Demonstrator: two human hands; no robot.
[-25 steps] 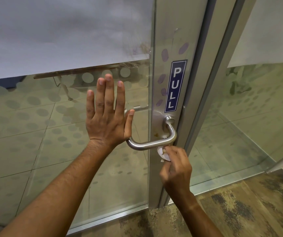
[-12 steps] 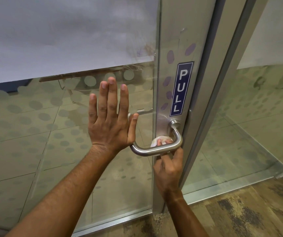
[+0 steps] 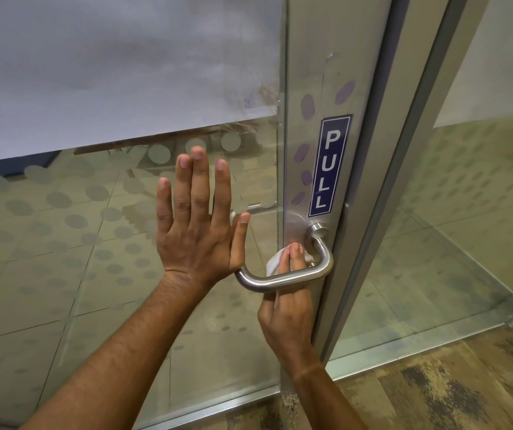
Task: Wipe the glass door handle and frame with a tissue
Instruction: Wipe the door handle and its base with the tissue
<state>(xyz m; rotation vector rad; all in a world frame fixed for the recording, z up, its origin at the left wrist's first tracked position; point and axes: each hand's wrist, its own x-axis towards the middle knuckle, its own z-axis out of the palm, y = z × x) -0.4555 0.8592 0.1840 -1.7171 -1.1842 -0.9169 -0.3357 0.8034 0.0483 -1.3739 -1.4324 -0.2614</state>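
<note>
Soft even indoor light, faint glare on the metal handle (image 3: 283, 282), sharp focus, wide-angle bending at edges

Brushed metal handle (image 3: 283, 282), seemingly paper tissue (image 3: 274, 263)

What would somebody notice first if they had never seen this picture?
Probably the blue PULL sign standing upright on the metal door frame, just above the curved steel handle. Then the hands: the left hand lies flat and open on the dotted glass, while the right hand reaches behind the handle, pressing a white tissue to the frame.
</note>
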